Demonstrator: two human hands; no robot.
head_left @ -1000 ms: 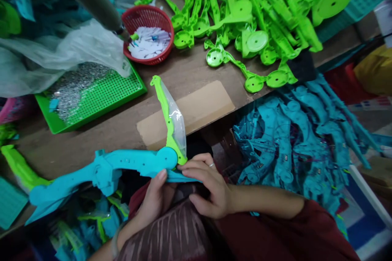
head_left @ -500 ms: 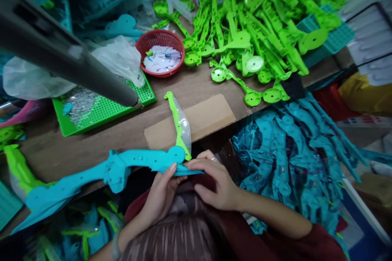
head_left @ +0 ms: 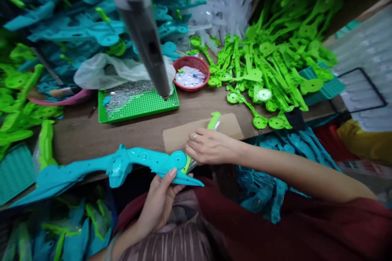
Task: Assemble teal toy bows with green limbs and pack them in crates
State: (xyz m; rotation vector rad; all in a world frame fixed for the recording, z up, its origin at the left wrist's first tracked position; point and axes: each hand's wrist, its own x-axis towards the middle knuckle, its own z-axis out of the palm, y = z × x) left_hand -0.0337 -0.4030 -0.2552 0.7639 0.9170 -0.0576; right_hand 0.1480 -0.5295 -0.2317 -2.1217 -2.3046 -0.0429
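Note:
A long blue plastic piece [head_left: 137,158], shaped like a toy bow's body, lies along the table's front edge. My left hand [head_left: 161,195] grips its right end from below, thumb on top near the pointed tip. My right hand [head_left: 210,147] is closed around a green plastic arm [head_left: 214,120] with a clear part along its side. The arm's lower end meets the round end of the blue piece; my fingers hide its middle. At the far left, another green arm [head_left: 46,142] joins the blue piece. Above the table hangs a grey electric screwdriver [head_left: 147,40], pointing down.
A green perforated tray [head_left: 143,110] holds small metal screws. Beside it stands a red basket [head_left: 192,86] with white pieces. Flat cardboard [head_left: 174,136] lies under my right hand. Green parts [head_left: 266,61] are heaped at the right, blue parts [head_left: 85,28] at the back left.
My right hand has moved up from the blue piece's tip and closed around the green arm, which now leans further right. My left hand still holds the blue piece. The view has shifted.

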